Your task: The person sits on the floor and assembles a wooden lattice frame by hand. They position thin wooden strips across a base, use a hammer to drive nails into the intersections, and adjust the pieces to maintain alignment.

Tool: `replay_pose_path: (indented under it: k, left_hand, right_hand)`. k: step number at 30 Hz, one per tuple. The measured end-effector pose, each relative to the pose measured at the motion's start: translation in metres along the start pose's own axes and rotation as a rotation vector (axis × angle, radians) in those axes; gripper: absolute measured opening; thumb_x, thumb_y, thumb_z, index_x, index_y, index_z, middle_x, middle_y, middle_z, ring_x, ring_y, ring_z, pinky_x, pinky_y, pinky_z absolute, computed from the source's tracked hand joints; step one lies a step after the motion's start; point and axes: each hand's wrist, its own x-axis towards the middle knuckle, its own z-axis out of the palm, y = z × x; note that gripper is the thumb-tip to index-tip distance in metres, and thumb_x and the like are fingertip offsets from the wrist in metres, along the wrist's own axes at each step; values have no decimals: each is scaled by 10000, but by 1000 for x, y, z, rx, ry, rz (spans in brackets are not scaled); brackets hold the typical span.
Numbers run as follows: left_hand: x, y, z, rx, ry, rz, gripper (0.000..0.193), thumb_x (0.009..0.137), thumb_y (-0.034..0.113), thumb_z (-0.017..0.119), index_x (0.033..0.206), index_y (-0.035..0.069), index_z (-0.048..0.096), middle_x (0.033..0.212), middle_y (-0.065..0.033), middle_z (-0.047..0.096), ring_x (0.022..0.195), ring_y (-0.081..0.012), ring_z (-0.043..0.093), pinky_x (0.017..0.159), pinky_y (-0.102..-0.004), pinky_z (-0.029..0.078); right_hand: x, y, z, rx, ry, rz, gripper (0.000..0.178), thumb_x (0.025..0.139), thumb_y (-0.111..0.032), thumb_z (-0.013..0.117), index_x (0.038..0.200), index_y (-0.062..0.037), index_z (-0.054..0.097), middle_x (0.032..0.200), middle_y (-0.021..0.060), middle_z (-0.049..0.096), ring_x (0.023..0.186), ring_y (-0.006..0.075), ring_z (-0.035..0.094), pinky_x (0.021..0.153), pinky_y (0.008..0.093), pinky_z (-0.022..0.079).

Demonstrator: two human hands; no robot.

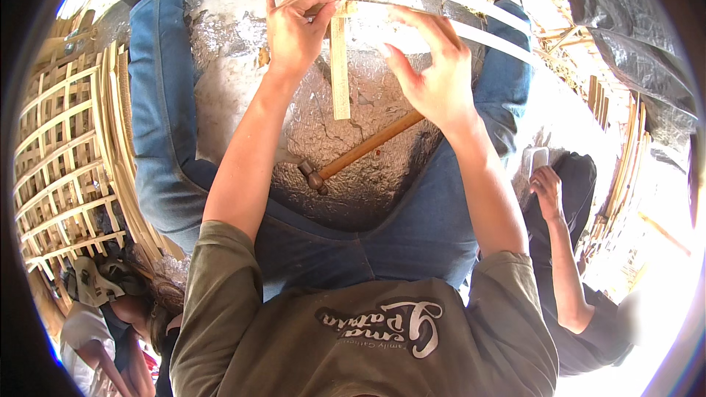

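Observation:
Pale flat bamboo strips cross at the top middle, one upright strip pointing toward me and long curved strips running off to the right. At the crossing, the thumb and fingers of my left hand pinch the upright strip from its left side. My right hand hovers to the right of the crossing, thumb and fingers apart, holding nothing that I can see. Between my legs lies a hammer with a wooden handle, its metal head toward the left.
A worn silvery ground sheet lies under my blue-trousered legs. Woven bamboo panels stand at the left. A co-worker's hand holds a pale device at the right. Another person sits at the lower left. Dark plastic sheeting hangs at the upper right.

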Motion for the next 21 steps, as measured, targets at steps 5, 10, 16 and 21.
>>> replay_pose_path:
  k: [5, 10, 16, 21]
  left_hand:
    - [0, 1, -2, 26, -7, -15, 77, 887, 226, 769, 923, 165, 796, 1082, 15, 777, 1007, -167, 734, 1221, -592, 177]
    - [-1, -5, 0, 6, 39, 58, 97, 875, 250, 778, 928, 170, 790, 1050, 14, 776, 859, -166, 736, 1176, -641, 183]
    - [-1, -11, 4, 2, 63, 79, 90, 873, 256, 781, 926, 184, 792, 1044, 26, 776, 777, -140, 734, 1184, -640, 173]
    - [-1, -9, 5, -40, 65, 67, 67, 870, 228, 783, 926, 191, 790, 1037, 25, 775, 751, -132, 731, 1184, -646, 168]
  right_hand:
    - [-44, -7, -2, 99, -485, 371, 274, 921, -230, 731, 1098, -30, 676, 1007, 169, 713, 881, 298, 720, 797, 404, 599]
    - [-83, -22, 20, -285, -917, 236, 221, 931, -170, 688, 1107, -35, 692, 1045, 178, 703, 1005, 305, 704, 868, 415, 610]
    - [-104, -50, 39, -441, -939, -104, 270, 849, -123, 688, 1116, -82, 682, 1107, 122, 646, 1083, 286, 616, 904, 448, 514]
    - [-124, -38, 49, -493, -939, -240, 293, 838, -161, 688, 1124, -126, 636, 1090, 70, 621, 1101, 262, 589, 872, 431, 480]
